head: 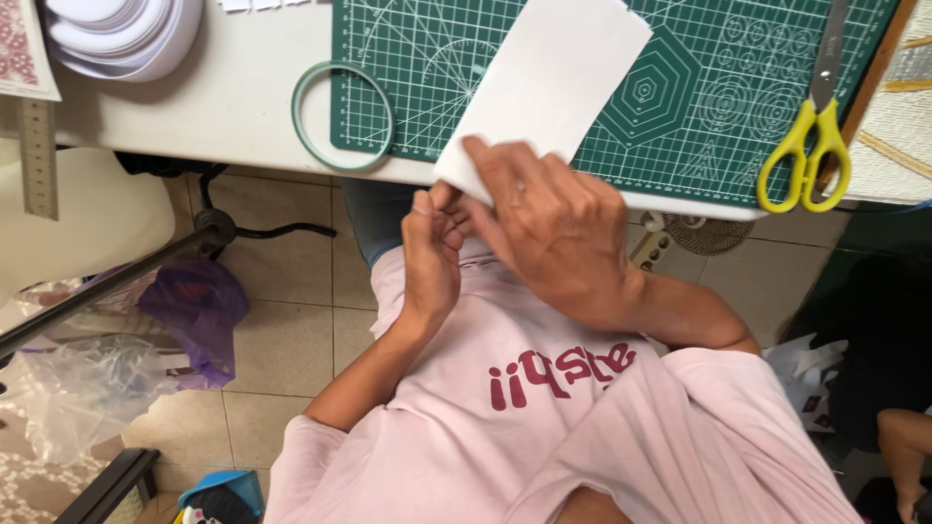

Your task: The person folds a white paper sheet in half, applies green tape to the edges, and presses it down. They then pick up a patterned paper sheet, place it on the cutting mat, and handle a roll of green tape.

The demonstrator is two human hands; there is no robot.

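We work at the near edge of the table (243, 116), where a white sheet of paper (558, 78) lies slanted across the green cutting mat (680, 97), its lower corner hanging just past the table edge. Our right hand (558, 238) lies over that corner, fingers spread flat on the sheet and pinching its edge. Our left hand (432, 257) meets it from below, thumb and forefinger closed on the same corner of the paper. We judge the sheet to be light, thin and flexible; it will crease under any pinch, slide easily on the smooth mat, and tear if pulled hard, so the hold belongs at the corner or along an edge, with light pressure. Yellow-handled scissors (811, 146) lie near the right edge of the mat, well apart from both hands. A pale green ring (343, 116) rests across the left edge of the mat, and a stack of white paper discs (121, 34) sits toward the far left corner of the table
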